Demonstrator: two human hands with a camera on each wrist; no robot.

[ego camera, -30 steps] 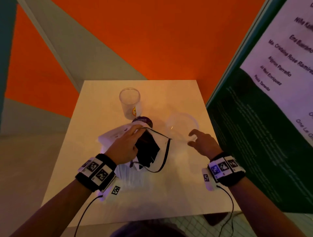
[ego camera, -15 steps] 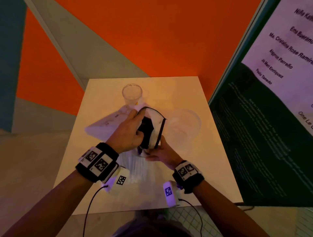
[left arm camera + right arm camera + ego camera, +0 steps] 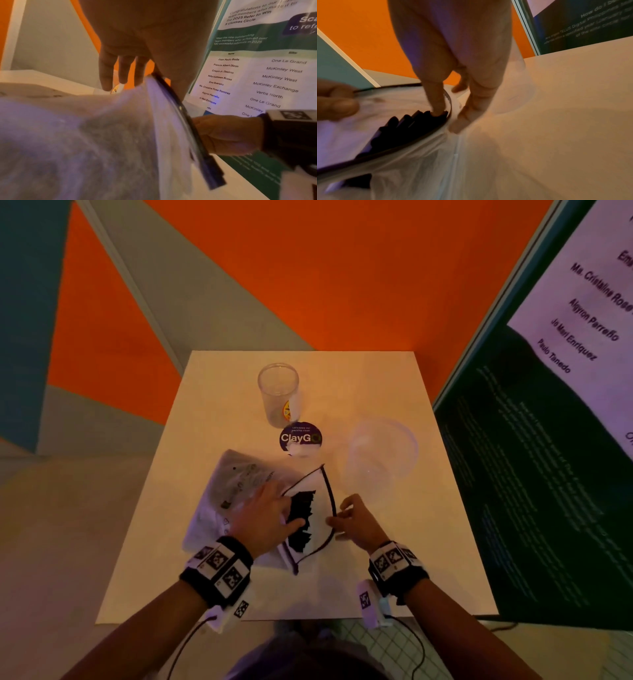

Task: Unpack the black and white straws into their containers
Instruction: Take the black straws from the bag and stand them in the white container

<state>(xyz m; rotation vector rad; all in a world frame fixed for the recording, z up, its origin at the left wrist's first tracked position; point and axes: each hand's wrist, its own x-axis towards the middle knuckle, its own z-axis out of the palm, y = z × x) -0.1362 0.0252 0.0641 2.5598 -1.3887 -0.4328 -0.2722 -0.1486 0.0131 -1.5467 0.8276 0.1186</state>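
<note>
A clear pouch (image 3: pixel 320 510) with a black zip rim lies open in the middle of the table (image 3: pixel 394 559). Black straws (image 3: pixel 300 520) fill it, dark and close in the right wrist view (image 3: pixel 406 129). My left hand (image 3: pixel 274 513) grips the pouch's left rim, thumb across the straws. My right hand (image 3: pixel 342 517) pinches the right rim (image 3: pixel 449 102), thumb inside on the straw ends, fingers outside. A white pack (image 3: pixel 239 484), seemingly the white straws, lies under my left hand. A tall clear cup (image 3: pixel 278 393) and a wide clear tub (image 3: pixel 382 455) stand behind, both empty.
A round purple ClayGo sticker (image 3: pixel 300 437) lies between the cup and the pouch. A dark green poster board (image 3: pixel 534 474) stands against the table's right edge. Orange and grey walls rise behind the table. Bare tabletop lies to the right of the pouch.
My right hand came from the tub to the pouch's right rim. Both hands pulled the pouch mouth wider and drew it nearer, uncovering the sticker.
</note>
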